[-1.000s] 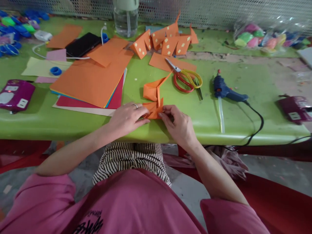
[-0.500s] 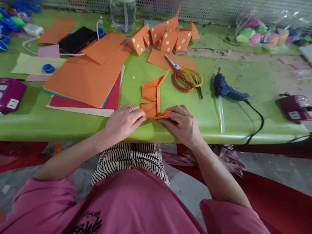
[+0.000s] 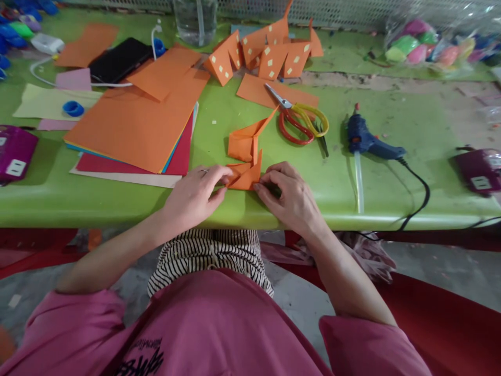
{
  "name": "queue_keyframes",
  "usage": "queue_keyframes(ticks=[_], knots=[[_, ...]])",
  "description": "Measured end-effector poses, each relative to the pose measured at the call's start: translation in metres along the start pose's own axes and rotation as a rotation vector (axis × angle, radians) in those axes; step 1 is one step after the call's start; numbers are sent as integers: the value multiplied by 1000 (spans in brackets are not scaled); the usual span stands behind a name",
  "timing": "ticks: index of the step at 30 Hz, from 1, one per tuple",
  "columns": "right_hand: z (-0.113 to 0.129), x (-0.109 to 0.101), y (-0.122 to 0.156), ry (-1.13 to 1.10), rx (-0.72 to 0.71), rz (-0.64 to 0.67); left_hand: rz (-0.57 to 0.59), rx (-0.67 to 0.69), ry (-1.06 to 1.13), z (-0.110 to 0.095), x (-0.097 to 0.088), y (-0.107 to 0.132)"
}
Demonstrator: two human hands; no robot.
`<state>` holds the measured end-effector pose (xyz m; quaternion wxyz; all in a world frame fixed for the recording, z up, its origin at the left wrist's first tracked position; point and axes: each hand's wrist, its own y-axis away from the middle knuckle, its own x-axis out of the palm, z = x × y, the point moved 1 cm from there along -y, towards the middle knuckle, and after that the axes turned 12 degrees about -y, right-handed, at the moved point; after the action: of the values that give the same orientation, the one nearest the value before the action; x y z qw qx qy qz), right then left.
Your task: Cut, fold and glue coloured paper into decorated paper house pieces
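Observation:
A folded orange paper cutout lies near the table's front edge, with a thin strip pointing up and right. Its lower end has a flap folded up over it. My left hand pinches the lower left corner between thumb and fingers. At the lower right corner, the thumb and fingertips of my right hand close on the paper's edge. Red-and-yellow-handled scissors lie up and to the right, partly on a flat orange piece. Behind stand folded orange paper shapes with pale diamond spots.
A blue glue gun with a cord lies at right, a purple box beyond it. Stacked coloured paper, a black phone and another purple box are at left. A water container stands behind.
The lower flap of the orange cutout has turned from lying flat along the front edge to pointing up over the paper. Both hands stay at its lower corners.

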<state>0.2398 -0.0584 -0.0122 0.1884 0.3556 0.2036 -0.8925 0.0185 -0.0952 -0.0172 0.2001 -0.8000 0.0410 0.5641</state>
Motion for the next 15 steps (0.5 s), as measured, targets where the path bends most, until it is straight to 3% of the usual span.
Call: queue_keyframes(ticks=[4, 9, 15], knots=[[0, 1, -2, 13, 54, 17, -79, 101, -105, 2, -2, 8], [2, 0, -3, 21, 70, 33, -159, 347, -280, -4, 0, 15], [0, 2, -3, 24, 32, 17, -116, 381, -328, -3, 5, 16]])
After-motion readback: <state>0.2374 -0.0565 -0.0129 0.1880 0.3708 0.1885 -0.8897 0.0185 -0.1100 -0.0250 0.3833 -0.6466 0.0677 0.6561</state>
